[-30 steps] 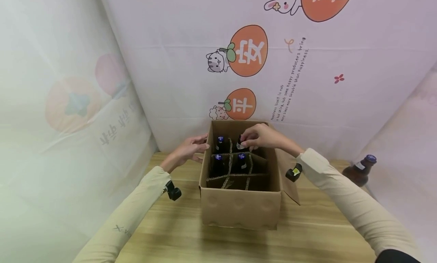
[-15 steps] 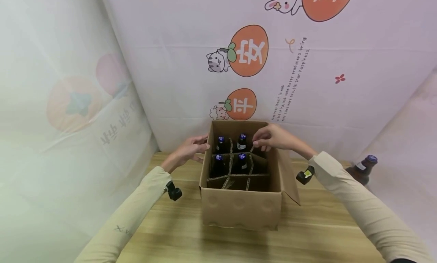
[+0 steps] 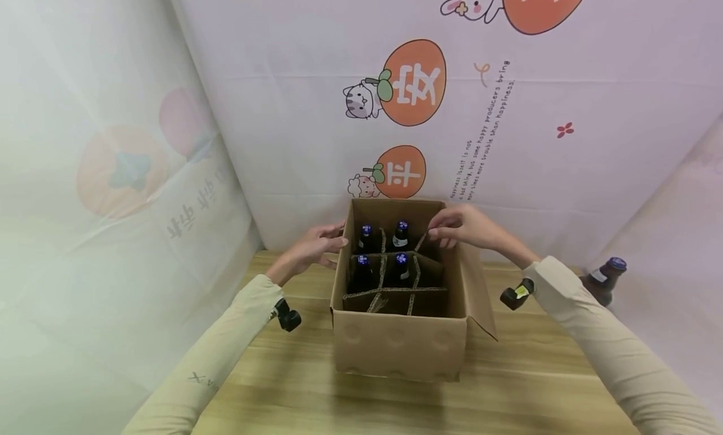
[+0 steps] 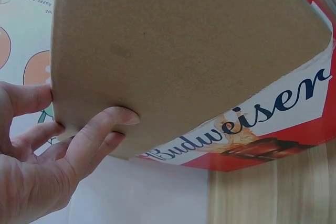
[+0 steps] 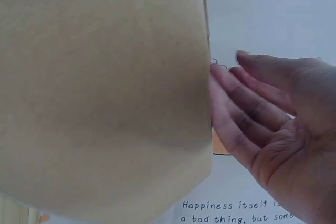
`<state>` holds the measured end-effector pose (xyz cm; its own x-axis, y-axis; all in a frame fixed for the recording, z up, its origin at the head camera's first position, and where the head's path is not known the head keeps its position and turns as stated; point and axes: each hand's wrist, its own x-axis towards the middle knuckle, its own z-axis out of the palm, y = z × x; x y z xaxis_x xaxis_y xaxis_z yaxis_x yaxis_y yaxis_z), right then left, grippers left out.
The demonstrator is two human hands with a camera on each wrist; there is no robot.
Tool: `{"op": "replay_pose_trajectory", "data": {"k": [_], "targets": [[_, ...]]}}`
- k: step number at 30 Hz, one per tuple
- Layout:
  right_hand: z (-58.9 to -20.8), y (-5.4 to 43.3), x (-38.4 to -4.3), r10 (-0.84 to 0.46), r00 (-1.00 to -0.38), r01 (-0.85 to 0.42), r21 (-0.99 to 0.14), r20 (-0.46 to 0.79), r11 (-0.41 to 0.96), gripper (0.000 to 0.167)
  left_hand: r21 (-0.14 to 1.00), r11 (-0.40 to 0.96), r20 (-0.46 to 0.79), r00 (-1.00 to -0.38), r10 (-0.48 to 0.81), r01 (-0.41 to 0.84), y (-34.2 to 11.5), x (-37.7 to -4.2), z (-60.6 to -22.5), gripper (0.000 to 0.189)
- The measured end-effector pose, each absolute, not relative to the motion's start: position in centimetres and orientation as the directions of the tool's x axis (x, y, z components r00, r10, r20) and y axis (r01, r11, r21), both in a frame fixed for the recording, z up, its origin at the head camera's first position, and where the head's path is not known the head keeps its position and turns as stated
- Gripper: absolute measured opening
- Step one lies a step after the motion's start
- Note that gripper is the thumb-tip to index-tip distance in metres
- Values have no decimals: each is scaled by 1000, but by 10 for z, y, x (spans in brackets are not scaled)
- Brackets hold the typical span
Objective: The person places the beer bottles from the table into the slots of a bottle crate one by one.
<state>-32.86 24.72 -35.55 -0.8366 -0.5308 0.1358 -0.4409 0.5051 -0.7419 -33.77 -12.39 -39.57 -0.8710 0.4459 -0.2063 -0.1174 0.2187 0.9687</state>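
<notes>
A cardboard box (image 3: 398, 347), its top facing me, holds several dark beer bottles (image 3: 400, 237) with blue caps, upright in compartments made by a cardboard divider (image 3: 390, 290). My left hand (image 3: 309, 250) rests against the outside of the box's left wall, fingers and thumb fairly straight; in the left wrist view its fingertips touch the plain wall (image 4: 173, 51) near a corner. Above the far right part of the box is my right hand (image 3: 469, 226), holding nothing, its fingertips beside the divider's far right edge. A side flap (image 5: 105, 87) hides part of its fingertips in the right wrist view.
Another brown bottle (image 3: 603, 281) stands to the right, partly behind my right sleeve (image 3: 610, 341). The box's right flap (image 3: 479, 297) hangs outward. A wooden table (image 3: 294, 385) lies below; printed white cloth (image 3: 294, 140) rises behind and at the sides.
My right hand has let go of the bottle in the far middle compartment and moved right to the box's far right side. The left hand stays at the left wall.
</notes>
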Motion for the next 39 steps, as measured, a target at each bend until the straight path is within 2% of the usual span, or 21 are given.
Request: {"op": "replay_pose_trajectory", "data": {"k": [7,15,22,39], "targets": [[-358,256,-326,-515,-840,-470,-706,174,529,15,972,208,-199,-868,456,-113,-124,-336,-395,71],[-359,266,-323,-466,-870,-417,-747,162,518,16,972,203,-198,-868,455,-116,-125,-337,-397,71],[-357,281,-320,-458,-865,-449,-723,205,525,16,972,206,-201,-866,457,-117,-125,-336,-396,71],[-360,328,-306,-434,-878,-439,-699,201,565,21,969,217,-207,-867,453,-118,-124,-337,-395,70]]}}
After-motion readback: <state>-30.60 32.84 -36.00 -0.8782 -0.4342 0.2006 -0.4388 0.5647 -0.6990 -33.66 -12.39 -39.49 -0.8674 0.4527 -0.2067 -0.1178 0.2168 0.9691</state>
